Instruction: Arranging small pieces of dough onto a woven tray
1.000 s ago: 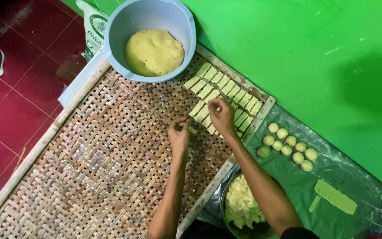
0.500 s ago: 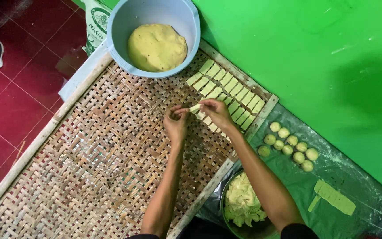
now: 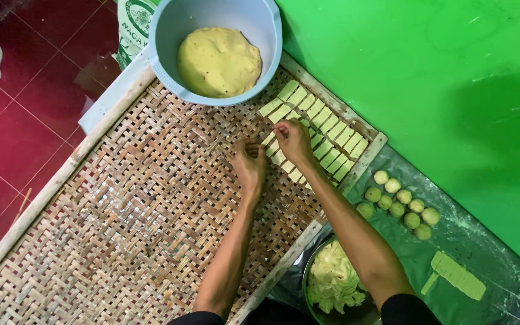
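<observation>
My left hand (image 3: 249,164) and my right hand (image 3: 294,141) meet over a woven bamboo tray (image 3: 121,222). Between their pinched fingertips lies a pale yellow-green dough strip (image 3: 268,139), one end at each hand, low over the weave. Beside it, two rows of similar dough strips (image 3: 326,135) lie side by side in the tray's far right corner. Both forearms reach in from the bottom edge.
A light blue bowl (image 3: 266,36) holding a yellow dough mound (image 3: 218,60) rests on the tray's far edge. Right of the tray, a plastic sheet carries several dough balls (image 3: 401,201), a flat dough piece (image 3: 458,275) and a metal bowl of pale scraps (image 3: 332,283). A green wall stands to the right; red floor tiles lie to the left.
Both hands have moved up the tray towards the rows, carrying a strip between them. It now sits lower, next to the nearest row.
</observation>
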